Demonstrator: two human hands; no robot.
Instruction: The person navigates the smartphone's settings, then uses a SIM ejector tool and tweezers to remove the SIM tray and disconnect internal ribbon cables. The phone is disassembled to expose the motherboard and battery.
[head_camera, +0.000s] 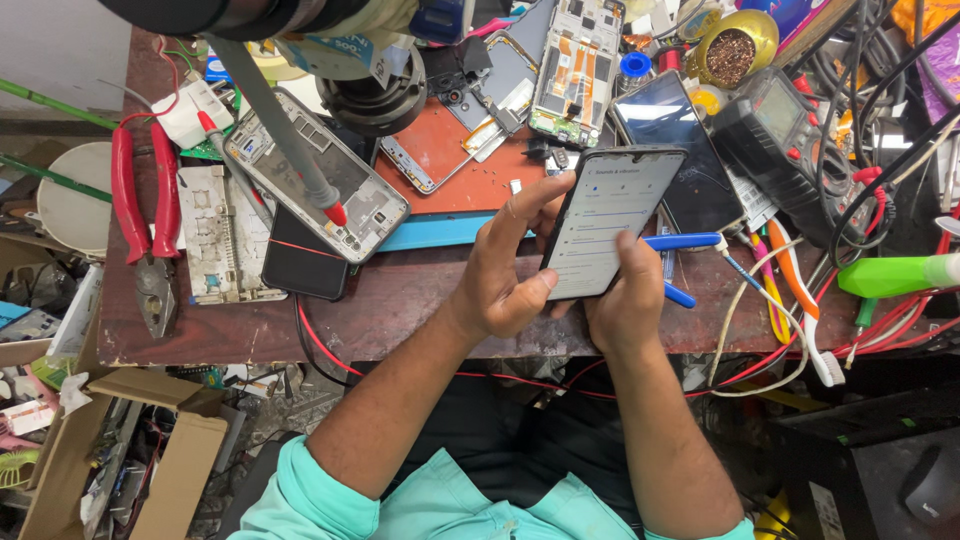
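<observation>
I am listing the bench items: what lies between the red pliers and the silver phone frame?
In the head view, a white circuit-board-like plate lies between the red pliers and the silver phone frame, beside a black phone.

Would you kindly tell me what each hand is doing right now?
Left hand: closed around the black rectangular smartphone with lit screen.
Right hand: gripping the same smartphone, thumb on its screen.

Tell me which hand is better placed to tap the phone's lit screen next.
Probably the right hand: its thumb already lies over the lower part of the smartphone's screen. The left hand grips the phone's left edge, thumb at the rim and a finger along the side, so it seems to steady it.
</observation>
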